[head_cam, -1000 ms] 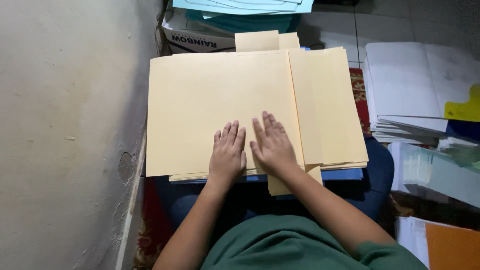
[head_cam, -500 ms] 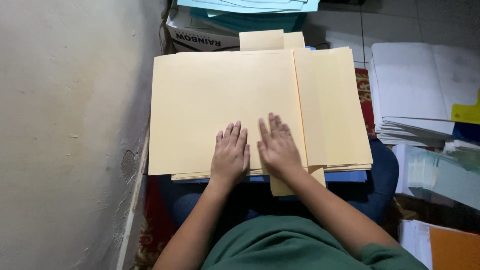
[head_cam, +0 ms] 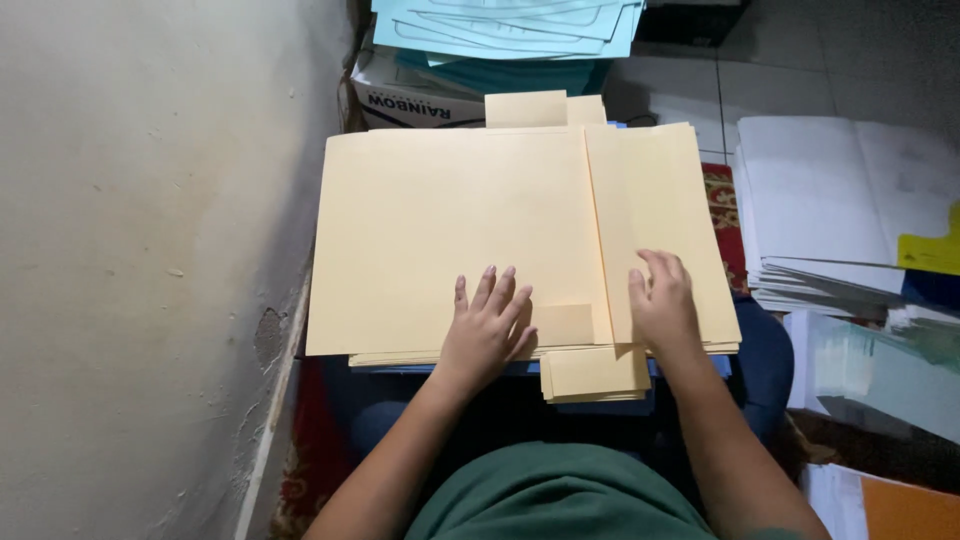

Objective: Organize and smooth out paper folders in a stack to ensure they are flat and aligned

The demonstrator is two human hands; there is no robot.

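Note:
A stack of cream manila folder sheets [head_cam: 450, 220] lies across my lap, with a narrower folded flap [head_cam: 655, 210] on its right side. My left hand [head_cam: 488, 325] rests flat on the near edge of the big sheet, fingers spread. Over on the flap's near end my right hand [head_cam: 662, 305] presses flat, fingers slightly curled. Small cream tabs [head_cam: 595, 372] stick out below the stack between my hands.
A plaster wall [head_cam: 150, 250] runs along the left. Beyond the stack sit a cardboard box [head_cam: 410, 100] and light-blue folders [head_cam: 510, 25]. White paper stacks [head_cam: 840, 210] lie at right, with a yellow piece [head_cam: 930, 250] and an orange sheet [head_cam: 910, 510].
My right hand has slid rightward from beside the left hand onto the narrow flap. The left hand stays on the big sheet near the front edge.

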